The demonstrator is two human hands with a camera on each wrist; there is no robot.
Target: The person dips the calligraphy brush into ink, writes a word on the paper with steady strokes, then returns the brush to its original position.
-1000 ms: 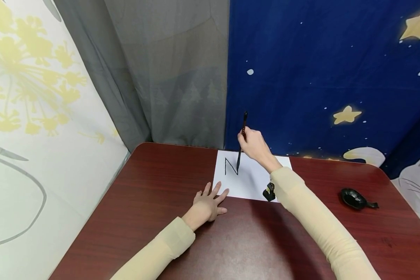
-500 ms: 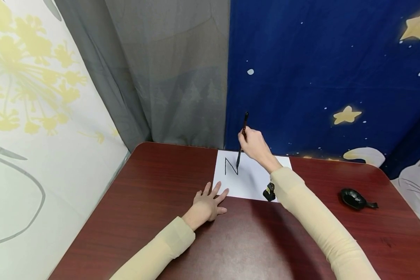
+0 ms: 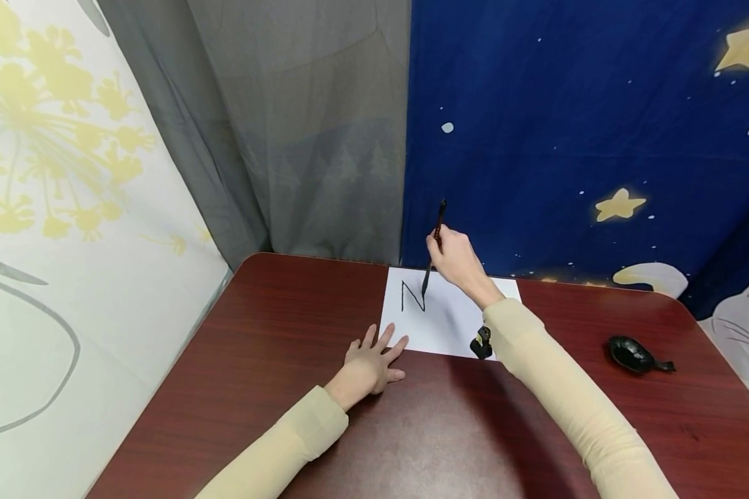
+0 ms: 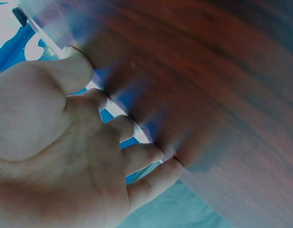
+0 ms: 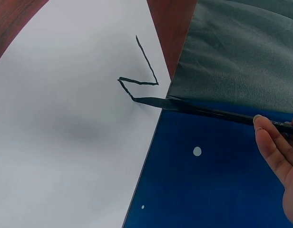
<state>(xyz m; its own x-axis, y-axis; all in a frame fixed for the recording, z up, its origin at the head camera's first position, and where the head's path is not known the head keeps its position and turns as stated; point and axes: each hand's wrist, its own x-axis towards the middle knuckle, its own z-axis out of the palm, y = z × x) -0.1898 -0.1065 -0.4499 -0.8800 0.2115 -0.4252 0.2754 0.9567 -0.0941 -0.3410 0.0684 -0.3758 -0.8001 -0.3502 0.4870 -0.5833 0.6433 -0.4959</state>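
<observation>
A dark brush [image 3: 433,262] is pinched near the middle of its handle by my right hand [image 3: 458,262], its tip pointing down at a white sheet of paper [image 3: 449,326]. Black strokes shaped like an N [image 3: 413,296] mark the paper's left part. In the right wrist view the brush's tapered bristles [image 5: 153,102] meet the end of the last stroke. My left hand [image 3: 371,364] lies with fingers spread at the paper's lower left corner, fingertips on its edge. The left wrist view shows this palm [image 4: 84,137] from below, fingertips down on the tabletop.
The paper lies at the far edge of a reddish-brown table [image 3: 299,312]. To the right rests a glossy black dish with a short handle [image 3: 633,355]. Grey [image 3: 324,138] and blue [image 3: 505,173] curtains hang right behind the table. A small black device [image 3: 482,342] sits at the right wrist.
The brush tip has moved up the paper from the N's lower right corner, with a new stroke rising along its path. The left hand stays in place.
</observation>
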